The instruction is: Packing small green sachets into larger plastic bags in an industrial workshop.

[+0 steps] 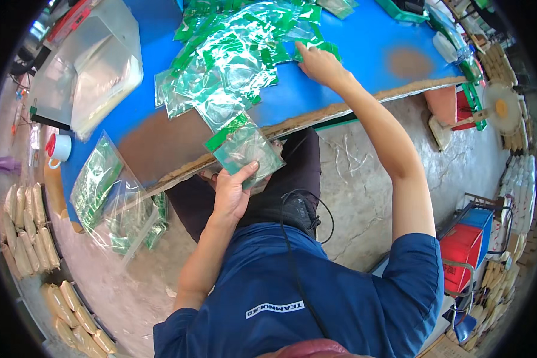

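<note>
My left hand is closed around clear plastic packets with a green band, held over the near edge of the table above my lap. The thumb lies on top; the other fingers are mostly hidden beneath. My right hand reaches forward to the right side of a loose heap of green-and-clear packets. Its fingers are bent down on a green-edged packet there, and the fingertips are partly hidden. The heap's near end lies just beyond the packets in my left hand.
A clear plastic bag of green packets hangs over the table's left edge, near a red-and-white cup. Large clear bags stand at the far left. The blue tabletop has a worn brown edge. A fan stands at right.
</note>
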Tool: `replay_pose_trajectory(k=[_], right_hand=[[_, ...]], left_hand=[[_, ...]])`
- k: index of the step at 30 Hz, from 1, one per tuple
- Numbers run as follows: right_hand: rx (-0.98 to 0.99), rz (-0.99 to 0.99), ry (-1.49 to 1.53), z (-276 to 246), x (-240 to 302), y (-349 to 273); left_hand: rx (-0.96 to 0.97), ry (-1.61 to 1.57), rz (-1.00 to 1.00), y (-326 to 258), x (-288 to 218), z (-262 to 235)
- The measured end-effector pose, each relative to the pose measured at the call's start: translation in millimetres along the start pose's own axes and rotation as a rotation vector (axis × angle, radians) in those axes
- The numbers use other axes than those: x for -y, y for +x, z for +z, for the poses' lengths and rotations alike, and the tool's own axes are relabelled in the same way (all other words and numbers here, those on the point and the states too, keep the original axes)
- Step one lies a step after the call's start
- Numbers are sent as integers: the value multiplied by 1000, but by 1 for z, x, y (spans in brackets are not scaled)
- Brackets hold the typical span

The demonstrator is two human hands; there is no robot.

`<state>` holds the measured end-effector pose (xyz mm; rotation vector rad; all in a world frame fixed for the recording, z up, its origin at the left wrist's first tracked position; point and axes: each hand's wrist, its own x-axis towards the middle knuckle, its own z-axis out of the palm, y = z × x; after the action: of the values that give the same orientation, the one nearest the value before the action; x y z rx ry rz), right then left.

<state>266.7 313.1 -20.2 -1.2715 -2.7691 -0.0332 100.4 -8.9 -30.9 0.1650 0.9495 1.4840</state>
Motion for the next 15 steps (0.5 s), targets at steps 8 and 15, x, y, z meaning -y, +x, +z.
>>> replay_pose_trajectory(k=[8,15], right_hand=[[-633,325,674,-41,38,-55],[-449,306,2080,-22,141,-112]], left_hand=[[216,-28,-165,4,0,-7],[355,-206,-201,20,-8,10]])
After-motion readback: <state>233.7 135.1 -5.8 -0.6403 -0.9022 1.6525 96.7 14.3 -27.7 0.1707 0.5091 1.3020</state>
